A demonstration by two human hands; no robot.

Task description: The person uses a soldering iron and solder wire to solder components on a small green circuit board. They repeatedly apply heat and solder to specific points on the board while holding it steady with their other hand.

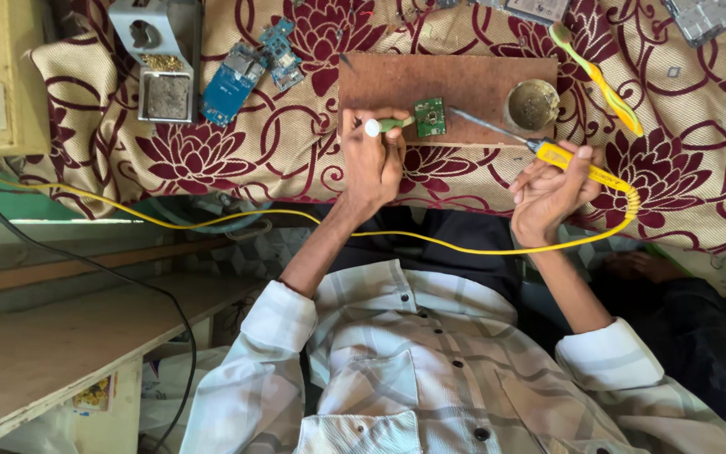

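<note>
- Your left hand (373, 164) is curled shut around a small green tool with a white knob (385, 126); its tip lies at the left edge of the small green circuit board (430, 117).
- Your right hand (552, 189) is closed in a pen-style grip on the yellow soldering iron (566, 158), to the right of the circuit board. The metal tip slants up and left toward the board (contact with it cannot be confirmed).
- The circuit board lies on a brown wooden board (447, 84), near that board's lower edge.
- A round tin (532, 104) stands right of the circuit board, at the wooden board's right end.
- A yellow cord (430, 241) runs from the iron's handle, below the circuit board, then away to the left.
- A yellow-green toothbrush (598, 80) lies farther right of the circuit board, beyond the tin.
- Blue circuit boards (249, 71) and a grey iron stand (161, 59) sit well left of the circuit board, on the floral cloth (212, 151).
</note>
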